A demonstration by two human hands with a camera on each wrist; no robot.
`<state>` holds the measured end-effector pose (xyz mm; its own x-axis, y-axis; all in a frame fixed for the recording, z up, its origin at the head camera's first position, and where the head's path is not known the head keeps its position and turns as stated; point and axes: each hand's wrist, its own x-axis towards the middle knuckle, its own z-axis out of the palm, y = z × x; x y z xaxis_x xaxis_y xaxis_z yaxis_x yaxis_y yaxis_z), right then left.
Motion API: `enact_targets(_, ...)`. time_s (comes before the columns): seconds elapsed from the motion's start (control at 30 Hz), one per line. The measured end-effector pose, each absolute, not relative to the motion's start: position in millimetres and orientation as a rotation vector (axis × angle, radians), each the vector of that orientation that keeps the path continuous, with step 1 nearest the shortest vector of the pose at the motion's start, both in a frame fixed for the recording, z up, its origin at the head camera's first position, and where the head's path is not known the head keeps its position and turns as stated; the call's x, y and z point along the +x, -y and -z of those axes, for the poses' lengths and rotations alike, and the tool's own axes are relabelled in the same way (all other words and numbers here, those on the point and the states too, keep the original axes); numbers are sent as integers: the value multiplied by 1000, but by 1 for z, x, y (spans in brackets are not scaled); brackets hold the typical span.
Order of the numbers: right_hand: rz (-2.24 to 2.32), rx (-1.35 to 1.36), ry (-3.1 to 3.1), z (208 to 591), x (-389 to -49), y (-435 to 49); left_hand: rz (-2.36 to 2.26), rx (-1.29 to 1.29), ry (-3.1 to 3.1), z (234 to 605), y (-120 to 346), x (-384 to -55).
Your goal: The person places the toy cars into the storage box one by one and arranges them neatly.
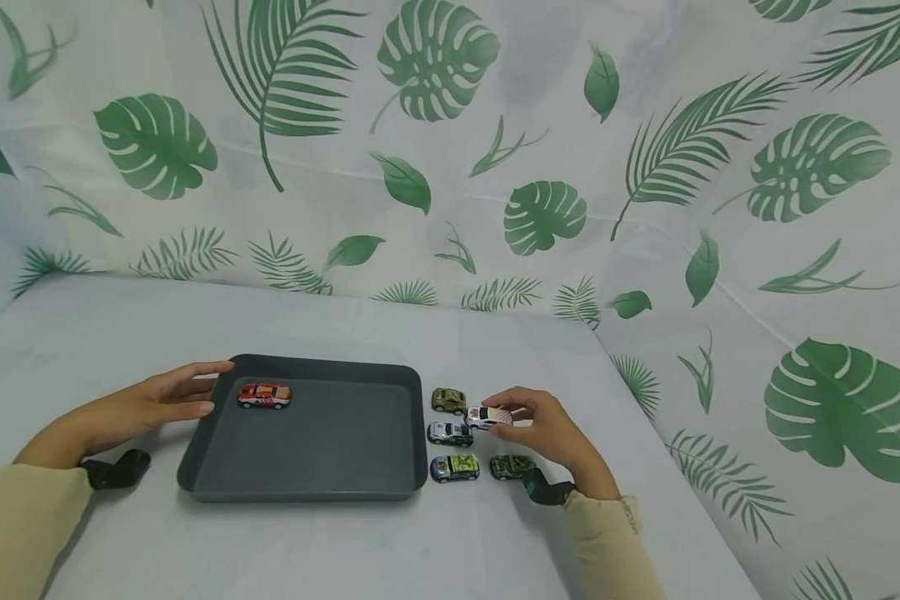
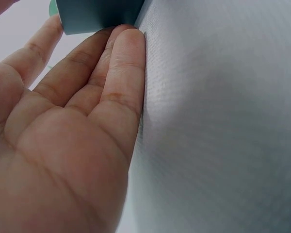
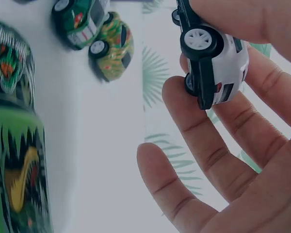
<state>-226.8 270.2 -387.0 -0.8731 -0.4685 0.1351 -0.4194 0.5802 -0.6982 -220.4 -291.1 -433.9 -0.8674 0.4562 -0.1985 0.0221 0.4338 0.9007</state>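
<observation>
In the head view my right hand (image 1: 543, 421) pinches a white toy car (image 1: 486, 416) between thumb and fingers, right of the tray. The right wrist view shows that car's black underside and wheels (image 3: 199, 40) turned to the camera, lifted off the table. With fairly straight fingers, my left hand (image 1: 153, 404) touches the left wall of a dark grey tray (image 1: 315, 454). Its fingertips meet the tray's outer side in the left wrist view. A red toy car (image 1: 265, 396) sits in the tray's upper left corner.
Right of the tray are an olive camouflage car (image 1: 448, 401), a silver-and-black car (image 1: 451, 433), a blue-and-yellow-green car (image 1: 455, 467) and a dark green camouflage car (image 1: 510, 467) by my right wrist. A leaf-print cloth (image 1: 450, 208) hangs behind the white table.
</observation>
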Motion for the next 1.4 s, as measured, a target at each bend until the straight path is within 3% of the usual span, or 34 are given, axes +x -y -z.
enact_targets(1.4,1319,-967,-2569,393,-233,-218,-1456,442,-2267,436,290,-221)
